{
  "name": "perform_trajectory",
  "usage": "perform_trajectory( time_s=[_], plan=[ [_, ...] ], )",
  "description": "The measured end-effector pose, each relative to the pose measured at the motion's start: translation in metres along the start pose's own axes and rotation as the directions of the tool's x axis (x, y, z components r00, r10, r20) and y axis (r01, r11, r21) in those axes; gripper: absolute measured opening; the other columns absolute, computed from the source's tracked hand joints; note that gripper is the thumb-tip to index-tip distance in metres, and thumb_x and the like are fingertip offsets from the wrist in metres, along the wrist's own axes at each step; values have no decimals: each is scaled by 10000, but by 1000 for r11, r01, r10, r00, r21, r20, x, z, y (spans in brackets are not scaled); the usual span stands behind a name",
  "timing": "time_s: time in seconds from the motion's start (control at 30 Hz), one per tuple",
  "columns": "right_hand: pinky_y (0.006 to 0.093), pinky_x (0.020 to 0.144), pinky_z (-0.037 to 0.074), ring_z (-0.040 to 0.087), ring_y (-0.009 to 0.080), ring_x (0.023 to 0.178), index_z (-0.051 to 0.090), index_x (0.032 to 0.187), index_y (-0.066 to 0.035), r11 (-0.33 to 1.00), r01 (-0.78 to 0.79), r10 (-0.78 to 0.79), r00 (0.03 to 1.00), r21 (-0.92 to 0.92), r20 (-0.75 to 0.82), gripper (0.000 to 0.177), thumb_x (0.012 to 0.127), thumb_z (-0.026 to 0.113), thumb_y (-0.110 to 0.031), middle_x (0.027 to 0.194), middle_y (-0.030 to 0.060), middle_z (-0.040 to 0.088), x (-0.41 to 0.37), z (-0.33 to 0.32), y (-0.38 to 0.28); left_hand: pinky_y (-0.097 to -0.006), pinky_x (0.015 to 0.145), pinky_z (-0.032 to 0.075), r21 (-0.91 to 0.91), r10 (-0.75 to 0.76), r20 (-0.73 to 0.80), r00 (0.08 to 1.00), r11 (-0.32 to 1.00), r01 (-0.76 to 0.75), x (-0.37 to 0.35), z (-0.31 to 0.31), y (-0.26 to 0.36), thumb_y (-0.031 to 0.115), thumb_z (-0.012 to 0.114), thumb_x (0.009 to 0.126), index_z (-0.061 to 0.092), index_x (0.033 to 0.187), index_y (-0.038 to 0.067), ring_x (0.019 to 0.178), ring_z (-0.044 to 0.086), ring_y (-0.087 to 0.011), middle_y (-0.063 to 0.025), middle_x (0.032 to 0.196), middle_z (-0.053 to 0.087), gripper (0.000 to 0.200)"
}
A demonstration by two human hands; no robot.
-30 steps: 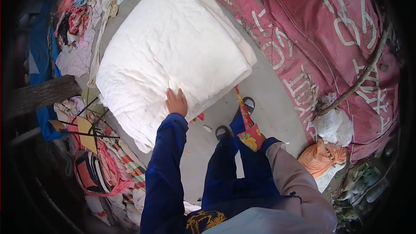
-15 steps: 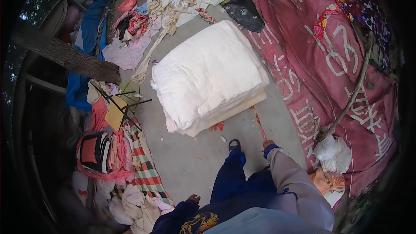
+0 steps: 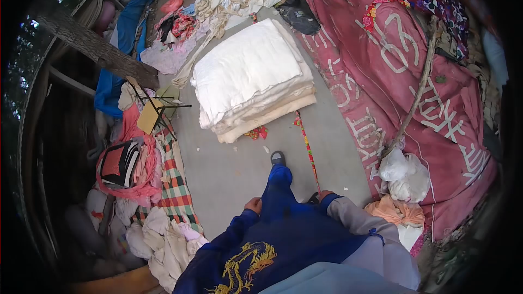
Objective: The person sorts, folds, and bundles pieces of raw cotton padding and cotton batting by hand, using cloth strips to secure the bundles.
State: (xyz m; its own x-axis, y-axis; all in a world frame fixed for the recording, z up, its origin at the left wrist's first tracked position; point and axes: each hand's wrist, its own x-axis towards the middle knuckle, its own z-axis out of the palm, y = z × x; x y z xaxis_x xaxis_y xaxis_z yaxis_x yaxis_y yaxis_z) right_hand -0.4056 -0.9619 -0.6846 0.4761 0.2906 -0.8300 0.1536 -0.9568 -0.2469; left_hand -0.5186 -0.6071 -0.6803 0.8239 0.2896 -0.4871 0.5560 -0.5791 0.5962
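My right hand (image 3: 324,195) is closed on the end of a red flowered cloth strip (image 3: 309,149). The strip is stretched taut along the floor to the near edge of a thick folded stack of white cotton batting (image 3: 248,71). A crumpled red flowered piece (image 3: 256,133) pokes out under the same edge. Beside my blue apron with its gold dragon, my left hand (image 3: 253,204) hangs with curled fingers and no object visible in it. My foot in a dark sandal (image 3: 278,158) is on the grey floor (image 3: 229,185), just short of the stack.
A maroon tarp (image 3: 403,92) with white lettering covers the right side, a long branch (image 3: 417,100) lying on it. White plastic bags (image 3: 406,177) sit nearby. To the left are a tipped folding stool (image 3: 150,117), a pink bundle (image 3: 147,171), heaped cloths and a tree trunk (image 3: 98,49).
I have leaned or stepped, so the stack sits slightly higher and farther left in view. More of the strip shows, drawn out toward me in my right hand. My left hand has come up.
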Motion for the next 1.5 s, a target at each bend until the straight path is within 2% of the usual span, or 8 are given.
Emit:
perform_trajectory(
  time_s=[0.1,0.23,0.4,0.63,0.77,0.87,1.07,1.5],
  plan=[
    [452,800,492,627,381,895,658,966,-57,975,153,-141,987,162,-79,337,889,464,-322,938,208,652,-83,-13,2,-339,877,492,-296,363,152,919,904,-308,9,34,96,157,592,881,522,1226,17,1007,628,-282,-185,1121,619,379],
    [454,719,479,611,387,803,612,872,-51,855,465,-412,878,230,-244,295,903,488,-317,841,203,632,-228,-105,13,-437,1037,336,2,855,120,505,509,-861,-33,24,276,130,632,798,430,1318,41,1221,453,-373,-219,1292,479,565],
    [360,587,480,605,286,602,574,828,-40,639,712,-653,702,291,-285,228,921,543,-246,694,154,613,-306,-271,-16,-446,1002,369,-274,975,-71,210,183,-944,-23,-11,389,103,564,840,554,1099,52,1014,575,-323,-147,1038,593,264],
    [281,524,469,582,154,536,566,935,11,66,682,-637,591,729,-495,228,956,516,-211,665,100,629,-242,-432,-70,-346,643,444,-539,814,-116,569,430,-724,97,-94,422,208,419,966,569,797,30,631,549,-237,-66,699,547,287],
    [280,560,500,603,169,626,513,1133,35,-498,797,-202,276,342,-940,270,954,500,-167,804,114,640,-183,-547,-85,-321,566,406,-959,365,-210,907,105,-264,188,-159,483,396,345,998,412,659,84,526,376,-156,-27,567,389,465],
    [277,546,502,608,155,653,529,1126,25,-343,829,-46,455,442,-889,257,954,496,-164,867,111,641,-118,-586,-57,-404,692,406,-978,122,-6,993,-207,20,283,-219,496,404,406,978,447,723,128,546,345,-167,7,582,329,377],
    [227,476,485,586,112,556,604,999,-5,61,572,-2,820,818,-573,139,918,556,-107,746,81,641,-5,-550,13,-342,663,431,-898,58,-440,896,1,-440,380,-279,524,340,402,988,530,792,35,633,493,-199,-96,683,533,385],
    [242,483,473,587,115,582,609,1069,8,288,453,-350,870,844,-348,239,905,573,-162,816,80,643,192,-738,75,-317,687,498,-560,-62,-781,622,510,-653,522,-264,654,368,354,1004,563,874,-14,695,594,-194,-125,762,608,454]
  ],
)
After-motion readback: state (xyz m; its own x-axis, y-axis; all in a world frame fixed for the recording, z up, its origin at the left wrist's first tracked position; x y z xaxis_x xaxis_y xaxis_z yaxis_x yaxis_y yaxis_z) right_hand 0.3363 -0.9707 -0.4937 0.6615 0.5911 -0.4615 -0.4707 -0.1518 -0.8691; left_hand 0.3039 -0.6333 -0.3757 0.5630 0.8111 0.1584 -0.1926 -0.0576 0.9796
